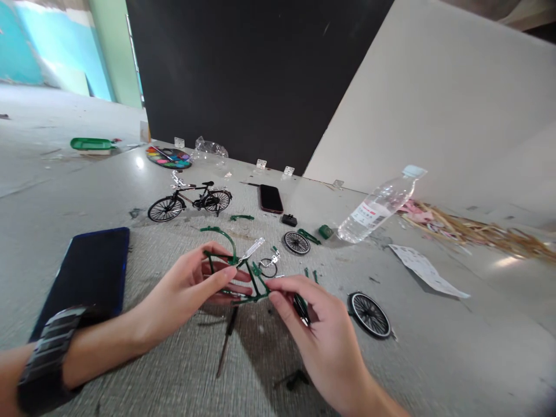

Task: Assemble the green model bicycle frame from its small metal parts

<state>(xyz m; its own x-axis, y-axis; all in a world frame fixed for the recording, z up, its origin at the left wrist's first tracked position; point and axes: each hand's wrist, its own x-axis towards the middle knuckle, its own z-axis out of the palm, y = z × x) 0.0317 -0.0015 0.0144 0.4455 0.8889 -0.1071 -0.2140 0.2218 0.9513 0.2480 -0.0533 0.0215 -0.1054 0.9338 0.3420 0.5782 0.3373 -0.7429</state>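
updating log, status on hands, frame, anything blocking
Left hand holding green model bicycle frame. Right hand pinching its end. Loose spoked wheel nearby, not blocking.

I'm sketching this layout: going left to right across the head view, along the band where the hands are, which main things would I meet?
Blue-edged dark device, left hand, right hand, nearer loose spoked wheel, white paper sheet.

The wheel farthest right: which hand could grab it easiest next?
Probably the right hand: it's nearer that wheel. The left hand is farther away, and both touch the green bike frame.
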